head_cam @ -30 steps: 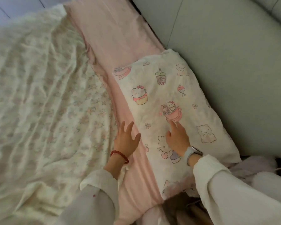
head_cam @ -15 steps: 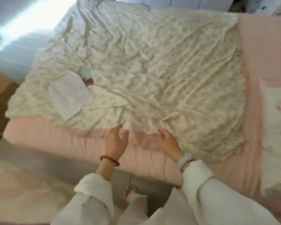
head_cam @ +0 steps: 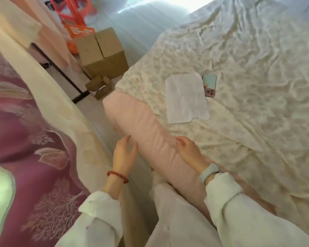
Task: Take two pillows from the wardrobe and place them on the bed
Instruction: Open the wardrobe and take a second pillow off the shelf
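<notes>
The bed fills the right side, with a pink mattress edge and a crumpled cream floral sheet over it. No pillow is in view now. My left hand, with a red bead bracelet, hovers beside the pink edge, fingers apart and holding nothing. My right hand, with a pale watch on the wrist, hangs over the pink edge with fingers loosely curled and nothing in it. Both sleeves are white.
A white paper sheet and a phone lie on the bed. Left of it runs a narrow floor strip, with purple patterned fabric draped alongside. A cardboard box, small brown blocks and an orange stool stand further along.
My view has swung left from the cartoon-print pillow at the headboard, across the bed, to the bed's side and the floor. Both hands left the pillow and stay empty.
</notes>
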{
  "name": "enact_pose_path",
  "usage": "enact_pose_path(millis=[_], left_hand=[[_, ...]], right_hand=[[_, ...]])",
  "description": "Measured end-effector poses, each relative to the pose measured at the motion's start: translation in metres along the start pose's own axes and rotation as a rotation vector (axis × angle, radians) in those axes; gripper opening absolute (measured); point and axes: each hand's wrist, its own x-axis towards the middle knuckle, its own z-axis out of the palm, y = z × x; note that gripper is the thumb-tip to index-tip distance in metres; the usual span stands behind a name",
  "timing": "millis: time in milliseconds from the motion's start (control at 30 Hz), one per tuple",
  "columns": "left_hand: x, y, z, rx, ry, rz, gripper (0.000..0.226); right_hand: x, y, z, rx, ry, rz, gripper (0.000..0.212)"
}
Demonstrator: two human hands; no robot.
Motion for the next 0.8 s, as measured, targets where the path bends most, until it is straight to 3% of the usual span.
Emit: enact_pose_path(millis=[433,800], left_hand=[[0.303,0.077,-0.076,0.083,-0.08,0.125,0.04],[0.539,0.066,-0.156,0.124,-0.244,0.264,0.038]], right_hand=[[0.241,-0.178,0.015,0.077,0.101,0.051,0.033],[0.398,-0.308,0.083,0.148,0.283,0.131,0.031]])
